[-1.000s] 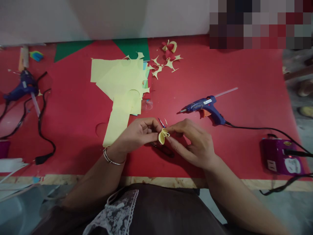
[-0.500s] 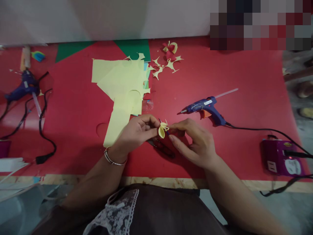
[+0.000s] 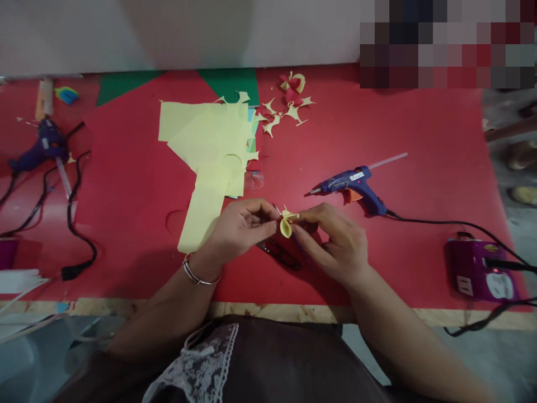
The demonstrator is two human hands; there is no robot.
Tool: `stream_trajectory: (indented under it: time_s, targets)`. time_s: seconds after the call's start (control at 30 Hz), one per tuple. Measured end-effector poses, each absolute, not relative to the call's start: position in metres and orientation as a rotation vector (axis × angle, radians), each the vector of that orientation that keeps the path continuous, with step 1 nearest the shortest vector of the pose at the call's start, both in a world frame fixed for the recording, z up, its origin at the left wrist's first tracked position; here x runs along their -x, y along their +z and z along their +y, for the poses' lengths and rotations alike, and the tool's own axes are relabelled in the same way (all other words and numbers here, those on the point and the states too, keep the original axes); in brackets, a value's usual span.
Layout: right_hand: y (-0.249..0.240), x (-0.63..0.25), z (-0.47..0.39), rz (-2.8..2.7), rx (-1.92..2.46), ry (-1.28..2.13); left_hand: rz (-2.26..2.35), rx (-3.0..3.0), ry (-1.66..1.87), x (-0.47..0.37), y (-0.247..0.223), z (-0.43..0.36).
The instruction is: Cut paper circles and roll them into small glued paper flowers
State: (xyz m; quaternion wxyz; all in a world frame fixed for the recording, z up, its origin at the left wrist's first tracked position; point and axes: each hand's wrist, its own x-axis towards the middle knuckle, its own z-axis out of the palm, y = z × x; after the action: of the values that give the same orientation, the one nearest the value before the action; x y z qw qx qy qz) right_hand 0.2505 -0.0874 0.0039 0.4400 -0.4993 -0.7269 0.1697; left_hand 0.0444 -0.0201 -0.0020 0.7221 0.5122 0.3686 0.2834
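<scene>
A small curled piece of yellow paper is pinched between my two hands, low in the middle of the view. My left hand grips its left side with thumb and forefinger. On its right side, my right hand closes thumb and fingertips on it. A thin dark stick slants down beneath my right fingers; which fingers hold it is hidden. Dark scissors lie on the red table just below the hands. Beyond my right hand rests a blue glue gun.
Yellow paper sheets lie left of centre, with paper scraps behind. A second glue gun and black cables are at the left. A purple box with cables sits at the right of the red table.
The yellow paper piece has shifted slightly right and turned between my fingers. The thin stick now shows further below my right hand.
</scene>
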Motion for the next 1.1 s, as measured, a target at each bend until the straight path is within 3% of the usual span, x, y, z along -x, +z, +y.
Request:
stream_trajectory:
  time_s: [1.1]
  targets:
    - [0.0064, -0.2524, -0.088, -1.799, 1.238, 0.399, 0.832, -1.309, 0.619, -0.0413, -0.0012, -0.0251]
